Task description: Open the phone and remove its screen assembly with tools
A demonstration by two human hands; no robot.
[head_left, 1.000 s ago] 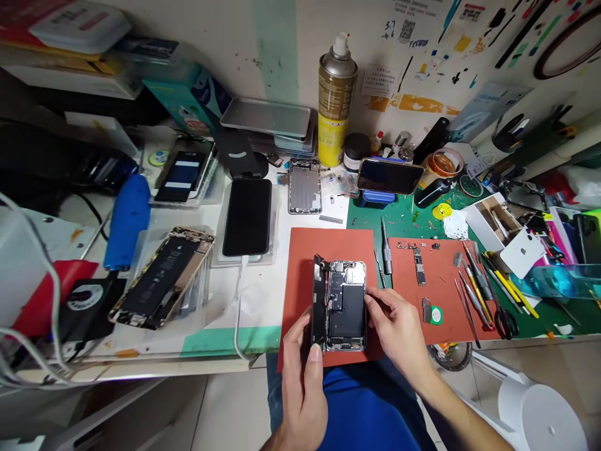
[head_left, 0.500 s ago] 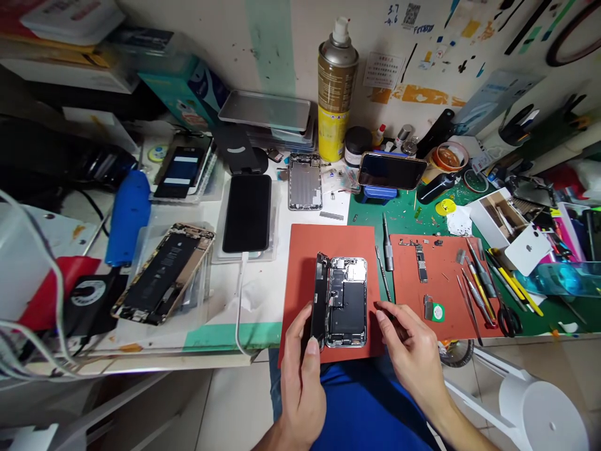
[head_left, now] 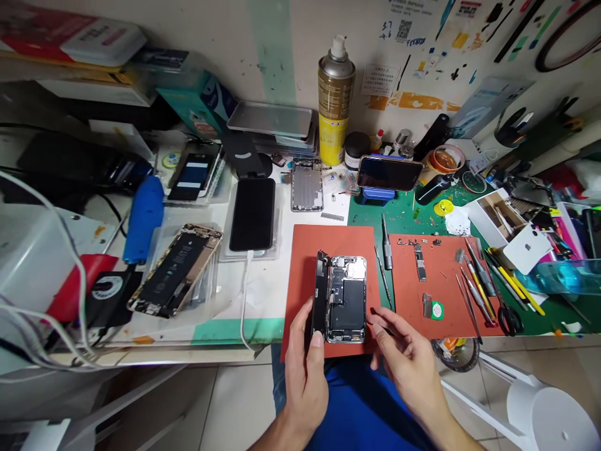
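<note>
Over an orange mat, left hand gripping an opened smartphone — right hand open beside

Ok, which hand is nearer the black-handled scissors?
Right. The right hand is nearer, left of and below the scissors in view; the left hand is farther off, holding the opened phone.

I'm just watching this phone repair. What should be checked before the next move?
Opened phone lying flat on the orange mat: ok.
Display propped up, steadied by the left hand: ok.
Ribbon cable of the display: cannot tell, hidden.
Right hand apart from the phone: ok.
Anything small pinched in the right hand: cannot tell.
Precision screwdriver lying close beside the mat: ok.
</note>
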